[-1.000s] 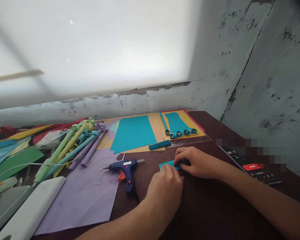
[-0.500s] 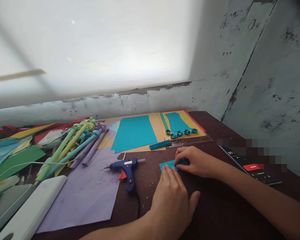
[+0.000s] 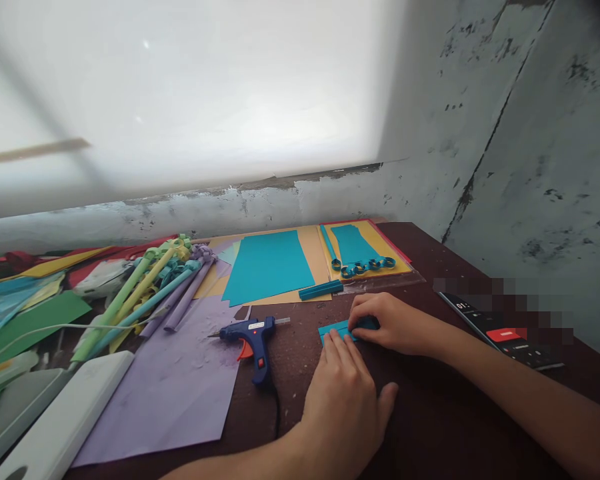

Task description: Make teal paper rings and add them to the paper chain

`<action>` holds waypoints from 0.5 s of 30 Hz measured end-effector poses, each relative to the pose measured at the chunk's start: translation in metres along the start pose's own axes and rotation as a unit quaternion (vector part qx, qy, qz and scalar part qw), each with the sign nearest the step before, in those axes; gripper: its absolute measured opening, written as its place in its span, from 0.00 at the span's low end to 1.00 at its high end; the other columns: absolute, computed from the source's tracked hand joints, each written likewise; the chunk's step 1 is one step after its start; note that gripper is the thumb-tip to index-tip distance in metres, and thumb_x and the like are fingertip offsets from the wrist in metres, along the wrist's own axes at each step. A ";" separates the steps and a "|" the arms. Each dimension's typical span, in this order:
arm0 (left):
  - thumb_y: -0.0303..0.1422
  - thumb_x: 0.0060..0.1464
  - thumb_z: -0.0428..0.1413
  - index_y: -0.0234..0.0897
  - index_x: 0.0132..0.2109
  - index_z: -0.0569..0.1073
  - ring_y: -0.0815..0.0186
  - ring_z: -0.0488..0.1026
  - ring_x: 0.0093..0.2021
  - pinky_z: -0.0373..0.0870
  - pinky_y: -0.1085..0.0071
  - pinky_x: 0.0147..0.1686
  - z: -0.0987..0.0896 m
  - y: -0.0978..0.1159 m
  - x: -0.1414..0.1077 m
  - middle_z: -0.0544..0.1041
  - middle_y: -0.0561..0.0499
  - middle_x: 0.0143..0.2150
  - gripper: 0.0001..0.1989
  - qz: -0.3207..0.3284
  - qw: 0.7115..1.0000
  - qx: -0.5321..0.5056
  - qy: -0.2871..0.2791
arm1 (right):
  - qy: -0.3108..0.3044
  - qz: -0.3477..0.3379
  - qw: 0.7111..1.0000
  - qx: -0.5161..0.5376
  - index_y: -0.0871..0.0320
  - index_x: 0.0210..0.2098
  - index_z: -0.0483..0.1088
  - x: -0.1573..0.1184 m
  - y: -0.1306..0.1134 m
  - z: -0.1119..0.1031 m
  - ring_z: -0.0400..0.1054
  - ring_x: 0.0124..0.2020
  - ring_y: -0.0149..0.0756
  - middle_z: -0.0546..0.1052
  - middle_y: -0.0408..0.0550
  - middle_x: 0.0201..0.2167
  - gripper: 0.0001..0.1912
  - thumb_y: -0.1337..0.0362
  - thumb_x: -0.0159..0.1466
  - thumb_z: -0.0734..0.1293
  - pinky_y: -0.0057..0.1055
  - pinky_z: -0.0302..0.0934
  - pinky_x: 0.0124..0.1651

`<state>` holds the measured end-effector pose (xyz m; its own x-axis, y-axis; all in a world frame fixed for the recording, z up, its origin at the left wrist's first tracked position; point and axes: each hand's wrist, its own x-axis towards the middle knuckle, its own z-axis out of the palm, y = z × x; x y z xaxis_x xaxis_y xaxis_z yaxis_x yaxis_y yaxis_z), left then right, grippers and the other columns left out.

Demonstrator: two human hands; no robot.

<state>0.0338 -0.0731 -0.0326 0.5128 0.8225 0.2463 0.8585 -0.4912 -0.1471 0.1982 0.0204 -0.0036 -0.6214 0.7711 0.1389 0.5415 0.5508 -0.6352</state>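
A small blue paper piece (image 3: 330,329) lies on the dark table, partly hidden by my hands. My left hand (image 3: 347,393) rests flat with its fingertips on the paper's near edge and its thumb held apart. At the paper's right part, my right hand (image 3: 380,321) has its fingers curled and pressed onto it. A folded blue strip (image 3: 321,290) sits just beyond. Blue paper coils (image 3: 360,268) and cut blue pieces (image 3: 351,243) rest on a yellow sheet. To the left lies a blue glue gun (image 3: 253,337) with an orange trigger.
Large blue sheets (image 3: 270,263) lie at the back. A purple sheet (image 3: 180,387), rolled paper tubes (image 3: 130,293) and a white device (image 3: 65,420) fill the left. A phone (image 3: 495,333) lies right, by my right forearm. The glue gun's cable runs toward my left forearm.
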 end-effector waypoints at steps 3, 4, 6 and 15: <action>0.48 0.65 0.49 0.12 0.60 0.74 0.33 0.72 0.60 0.72 0.46 0.57 -0.002 0.000 0.001 0.73 0.18 0.58 0.37 0.001 1.000 0.007 -0.004 | 0.000 0.001 1.000 0.002 0.57 0.37 0.81 0.000 0.000 0.000 0.73 0.39 0.36 0.79 0.47 0.38 0.06 0.70 0.63 0.70 0.32 0.65 0.45; 0.48 0.65 0.49 0.12 0.60 0.73 0.34 0.72 0.60 0.71 0.46 0.57 -0.002 0.000 0.001 0.73 0.18 0.59 0.36 0.002 1.000 0.009 -0.005 | 0.000 0.002 1.000 0.001 0.57 0.37 0.80 0.000 0.000 0.000 0.73 0.39 0.36 0.79 0.47 0.38 0.06 0.70 0.63 0.70 0.32 0.65 0.45; 0.48 0.65 0.49 0.12 0.60 0.73 0.34 0.72 0.60 0.71 0.47 0.58 -0.003 0.000 0.001 0.73 0.18 0.59 0.36 0.003 1.000 0.013 -0.009 | 0.001 0.002 1.000 0.000 0.58 0.37 0.80 0.000 0.000 0.000 0.73 0.39 0.36 0.79 0.47 0.37 0.06 0.70 0.62 0.70 0.32 0.65 0.45; 0.48 0.65 0.49 0.13 0.59 0.75 0.37 0.75 0.57 0.74 0.49 0.53 -0.007 -0.002 0.002 0.76 0.20 0.56 0.36 0.012 0.999 0.029 0.009 | -0.004 -0.007 1.000 0.013 0.58 0.38 0.81 0.000 0.003 -0.004 0.74 0.41 0.37 0.80 0.48 0.39 0.08 0.71 0.63 0.69 0.32 0.66 0.46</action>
<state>0.0330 -0.0726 -0.0250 0.5334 0.8050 0.2598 0.8449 -0.4925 -0.2088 0.2020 0.0229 -0.0027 -0.6336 0.7605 0.1422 0.5176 0.5533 -0.6527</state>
